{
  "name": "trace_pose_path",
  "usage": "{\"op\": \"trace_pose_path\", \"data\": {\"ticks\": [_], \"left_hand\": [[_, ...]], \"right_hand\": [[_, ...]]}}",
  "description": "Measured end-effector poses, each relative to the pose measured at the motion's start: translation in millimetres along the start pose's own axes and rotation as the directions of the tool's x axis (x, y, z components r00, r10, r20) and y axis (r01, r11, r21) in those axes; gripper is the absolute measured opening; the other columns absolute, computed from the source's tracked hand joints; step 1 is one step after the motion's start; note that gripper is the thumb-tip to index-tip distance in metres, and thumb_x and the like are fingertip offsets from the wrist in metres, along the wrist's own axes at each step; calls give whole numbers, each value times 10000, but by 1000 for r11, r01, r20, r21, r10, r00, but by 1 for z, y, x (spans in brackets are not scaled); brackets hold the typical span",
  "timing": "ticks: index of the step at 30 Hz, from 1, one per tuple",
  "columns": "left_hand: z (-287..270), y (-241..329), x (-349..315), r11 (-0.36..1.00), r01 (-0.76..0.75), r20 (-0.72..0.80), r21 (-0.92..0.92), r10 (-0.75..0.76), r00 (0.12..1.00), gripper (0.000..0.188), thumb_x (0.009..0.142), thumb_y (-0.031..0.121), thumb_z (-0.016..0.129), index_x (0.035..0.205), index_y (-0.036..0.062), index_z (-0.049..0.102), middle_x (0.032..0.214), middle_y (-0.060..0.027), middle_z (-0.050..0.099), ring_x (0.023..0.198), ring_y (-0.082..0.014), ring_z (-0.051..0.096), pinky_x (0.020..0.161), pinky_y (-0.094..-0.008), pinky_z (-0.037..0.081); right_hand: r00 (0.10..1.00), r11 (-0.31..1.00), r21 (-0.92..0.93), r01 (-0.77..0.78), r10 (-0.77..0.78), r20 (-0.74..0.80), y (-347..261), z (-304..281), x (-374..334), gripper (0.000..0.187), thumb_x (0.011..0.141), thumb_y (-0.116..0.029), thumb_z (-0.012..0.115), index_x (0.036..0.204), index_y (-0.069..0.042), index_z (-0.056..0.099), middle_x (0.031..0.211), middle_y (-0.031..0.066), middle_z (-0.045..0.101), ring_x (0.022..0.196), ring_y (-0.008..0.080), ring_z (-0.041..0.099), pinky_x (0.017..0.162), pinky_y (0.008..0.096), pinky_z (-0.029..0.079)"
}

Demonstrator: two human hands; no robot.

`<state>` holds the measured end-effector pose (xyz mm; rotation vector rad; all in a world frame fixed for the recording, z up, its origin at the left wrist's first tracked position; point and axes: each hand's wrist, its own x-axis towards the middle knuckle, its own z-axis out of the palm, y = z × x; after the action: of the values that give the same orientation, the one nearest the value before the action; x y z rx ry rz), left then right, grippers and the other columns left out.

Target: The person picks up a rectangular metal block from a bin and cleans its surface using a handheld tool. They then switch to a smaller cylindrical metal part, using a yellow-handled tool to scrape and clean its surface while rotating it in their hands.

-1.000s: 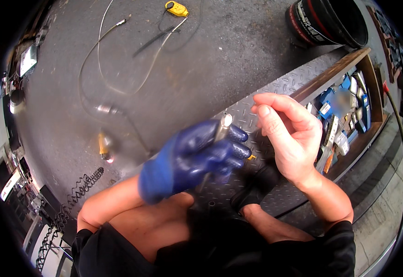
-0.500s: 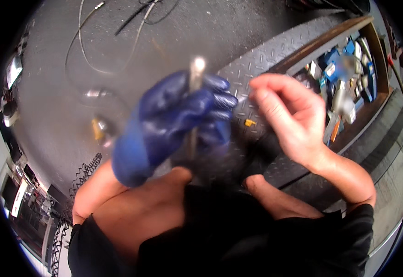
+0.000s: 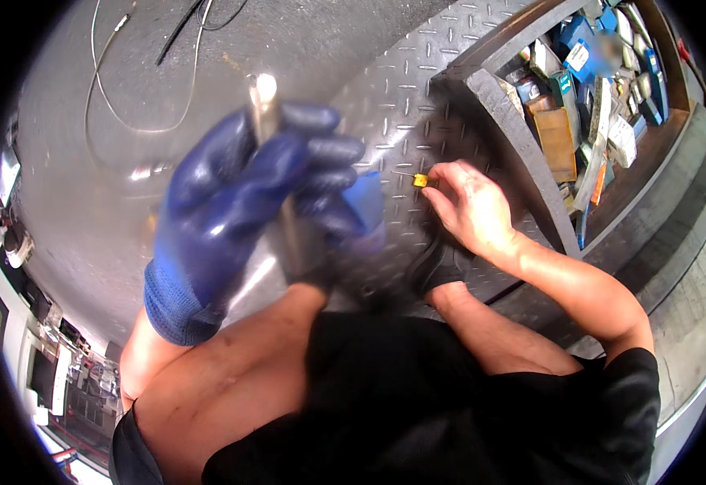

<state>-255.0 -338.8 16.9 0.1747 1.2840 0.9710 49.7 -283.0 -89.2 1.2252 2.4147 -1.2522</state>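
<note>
My left hand (image 3: 244,194), in a blue rubber-coated glove, is closed around a metal rod (image 3: 264,113) held upright in front of me. The rod's bright round end shows above the fingers, and its lower part runs blurred below the glove. Low over the tread plate, my bare right hand (image 3: 474,206) pinches a small yellow piece (image 3: 420,180) between thumb and fingertips. A thin shaft seems to point left from it. Beside the glove's fingers is a flat light-blue thing (image 3: 367,200), partly hidden, whose kind I cannot make out.
A dark-framed wooden box (image 3: 523,145) at the right holds several blue and orange small cases (image 3: 555,141) and loose parts. Tread plate (image 3: 385,121) lies below my hands. A thin hose or cable (image 3: 139,129) loops over the grey floor at the far left.
My right hand has come down and left to the small yellow piece, which lay apart from it on the tread plate. My left hand has shifted left, still holding the rod. The view has shifted.
</note>
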Motion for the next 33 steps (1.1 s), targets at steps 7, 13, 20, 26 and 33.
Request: {"op": "trace_pose_path", "data": {"ticks": [7, 13, 20, 26, 33], "left_hand": [[-1, 2, -1, 997, 50, 29, -60, -48, 998, 435, 1067, 280, 574, 1383, -19, 564, 1229, -213, 714, 1078, -279, 722, 907, -400, 586], [1, -1, 10, 998, 51, 40, -22, -50, 998, 420, 1068, 248, 579, 1363, -50, 559, 1219, -228, 711, 1068, -286, 731, 881, -416, 616], [3, 1, 4, 990, 81, -28, 119, -79, 997, 444, 1082, 298, 545, 1408, -3, 568, 1253, -197, 714, 1078, -253, 720, 942, -346, 556], [7, 1, 8, 981, 61, -13, 183, -60, 998, 429, 1092, 291, 523, 1405, 1, 570, 1250, -192, 717, 1076, -248, 718, 938, -341, 547], [8, 1, 8, 994, 47, -14, 103, -46, 999, 443, 1064, 297, 610, 1333, -53, 579, 1182, -210, 725, 1047, -270, 728, 918, -389, 606]], "right_hand": [[997, 997, -36, 71, -72, -18, 0, 7, 6, 196, 899, -172, 770, 1044, -76, 680, 921, 108, 674, 797, 327, 697, 691, 399, 575], [1000, 999, -40, 16, -16, 9, 3, 11, 4, 149, 893, -155, 765, 986, -65, 692, 920, 115, 677, 805, 331, 695, 699, 407, 571], [988, 978, 157, -139, 127, 83, -1, -5, -4, 122, 892, -115, 732, 954, -49, 649, 891, 146, 666, 794, 350, 678, 686, 423, 543], [998, 988, 151, 41, -46, 31, 7, 5, -12, 294, 861, -41, 674, 1149, -62, 730, 883, 136, 669, 802, 345, 680, 719, 415, 569], [966, 964, -62, 258, -259, -7, 8, 11, 0, 205, 820, -80, 765, 1025, -93, 755, 874, 64, 645, 801, 282, 673, 689, 386, 568]]}}
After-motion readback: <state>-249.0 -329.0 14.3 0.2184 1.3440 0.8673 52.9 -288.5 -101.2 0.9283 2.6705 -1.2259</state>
